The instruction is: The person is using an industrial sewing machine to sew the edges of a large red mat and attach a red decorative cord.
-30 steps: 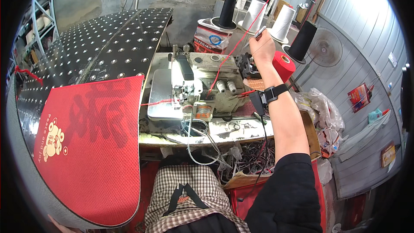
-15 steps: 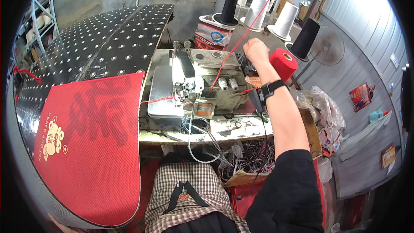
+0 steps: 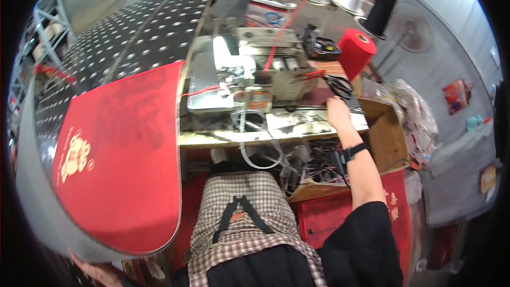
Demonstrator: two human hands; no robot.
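At the right end of the sewing table (image 3: 202, 137), my right hand (image 3: 338, 112) is beside the black-handled scissors (image 3: 339, 86). Its fingers are blurred, so whether they grip the scissors is unclear. A large red mat (image 3: 127, 180) with a grey underside and a gold figure drapes over the table's left part. My left hand (image 3: 95, 272) holds its lower left edge from below, most fingers hidden. An overlock sewing machine (image 3: 276, 87) stands in the middle, its lamp lit. Red thread (image 3: 204, 91) runs from the machine's needle area toward the mat.
A black studded board (image 3: 143, 34) slopes up behind the mat. To the machine's right are a red thread cone (image 3: 357, 50) and a small black tray (image 3: 321, 48). Below stands a cardboard box (image 3: 387, 135) of scraps. Plastic bags (image 3: 417, 119) and a fan (image 3: 409, 32) are farther right.
My right hand has come down from behind the machine's right end to the scissors near the table's front right. The view has tipped downward, and more of my left hand shows.
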